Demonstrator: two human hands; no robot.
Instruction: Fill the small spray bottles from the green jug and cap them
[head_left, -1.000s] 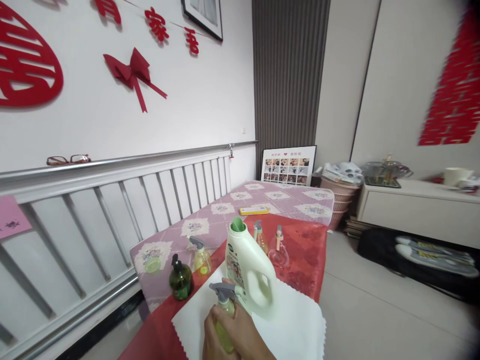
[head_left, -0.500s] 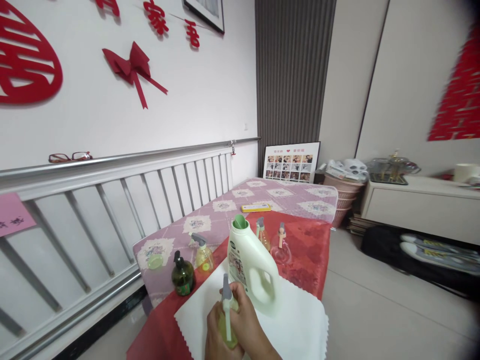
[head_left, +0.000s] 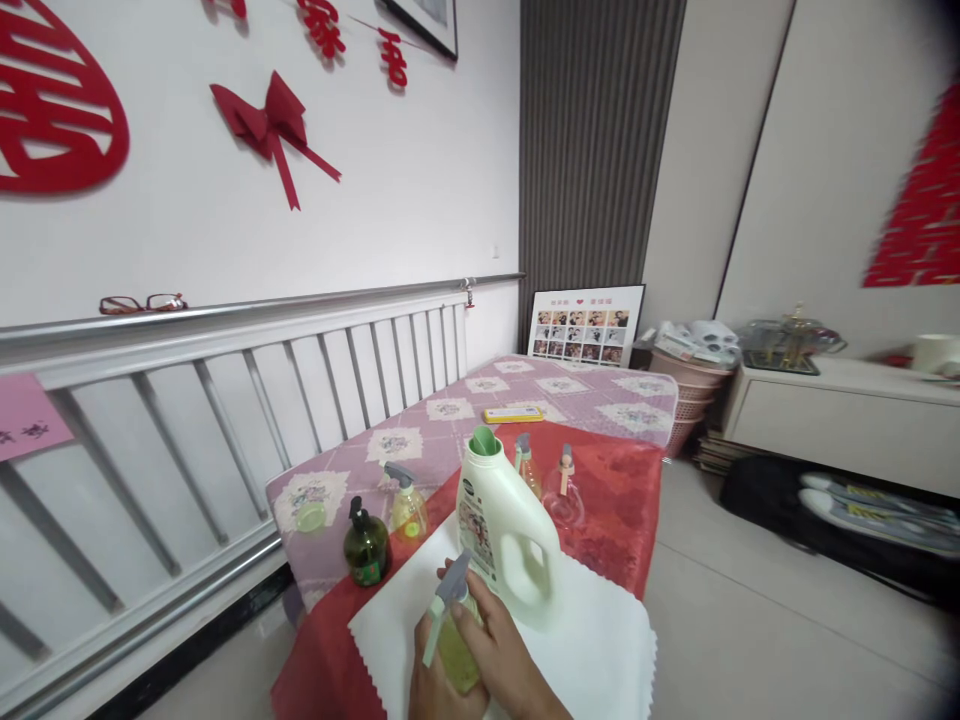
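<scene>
A spray bottle of yellow-green liquid, with a grey and pale green trigger head, is held between both hands at the front of the table. My left hand wraps round its body from the left and below. My right hand closes on its upper part near the neck, thumb towards me. Just beyond stands a large pale green jug with a handle and no cap on its green spout. It rests upright on a white scalloped mat. The undersides of both hands are hidden.
A dark green pump bottle and a yellow spray bottle stand left of the jug. Two spray bottles, one amber and one pink, stand behind it. A pale green cap and a yellow box lie on the patterned cloth.
The spray bottle's trigger head has turned, so its trigger now slants towards the lower left. My right hand has shifted slightly round the neck. The jug and other bottles stay in place.
</scene>
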